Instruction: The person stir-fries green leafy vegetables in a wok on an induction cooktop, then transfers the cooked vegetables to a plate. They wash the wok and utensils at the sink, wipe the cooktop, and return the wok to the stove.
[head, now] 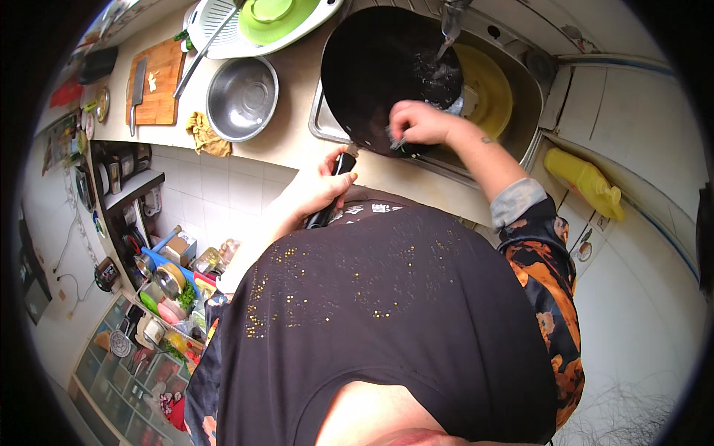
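My left hand (329,187) is closed round the black handle (344,163) of a large dark wok (368,67), which lies tilted over the left part of the sink. My right hand (415,124) pinches a wire scouring pad (397,139) against the wok's near inner side. Water runs from the faucet (453,22) into the wok's right side, where it splashes. Under and to the right of the wok, a yellow basin (491,83) stands in the metal sink (532,111), partly hidden by the wok.
Left of the wok, a metal bowl (242,99) stands beside a crumpled yellow cloth (206,134). A cleaver (139,83) lies on a wooden cutting board (162,106) near pale chopped pieces. Behind are a white colander (215,33) and a green basin (273,19). At right lies a yellow bottle (580,175).
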Demonstrator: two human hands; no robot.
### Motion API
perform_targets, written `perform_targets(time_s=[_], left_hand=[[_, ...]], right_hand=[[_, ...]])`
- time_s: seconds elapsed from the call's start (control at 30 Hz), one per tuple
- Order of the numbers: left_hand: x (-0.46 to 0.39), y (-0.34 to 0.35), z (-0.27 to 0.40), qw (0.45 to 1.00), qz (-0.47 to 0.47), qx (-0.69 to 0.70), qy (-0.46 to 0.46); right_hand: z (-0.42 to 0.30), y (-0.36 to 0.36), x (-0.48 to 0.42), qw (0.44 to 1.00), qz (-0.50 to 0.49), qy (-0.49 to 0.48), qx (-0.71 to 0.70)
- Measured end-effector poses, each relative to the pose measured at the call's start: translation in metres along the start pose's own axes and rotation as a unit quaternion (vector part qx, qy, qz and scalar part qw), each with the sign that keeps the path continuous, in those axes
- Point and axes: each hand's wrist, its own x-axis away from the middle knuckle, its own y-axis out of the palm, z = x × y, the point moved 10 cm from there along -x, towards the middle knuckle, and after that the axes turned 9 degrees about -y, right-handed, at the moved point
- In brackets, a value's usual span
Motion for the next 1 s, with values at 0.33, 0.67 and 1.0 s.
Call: perform_targets(time_s=[0.33, 0.67, 1.0], left_hand=[[0.001, -0.013, 0.013, 0.986, 0.121, -0.112, 0.03], [0.019, -0.012, 0.035, 0.966, 0.175, -0.162, 0.097], [0.025, -0.017, 0.031, 0.967, 0.178, -0.154, 0.098]], right_hand=[[-0.079, -0.013, 0.002, 0.928, 0.359, 0.101, -0.001], [0.029, -0.082, 0.069, 0.805, 0.448, 0.274, 0.276], [0.027, -0.068, 0.045, 0.832, 0.357, 0.258, 0.338]])
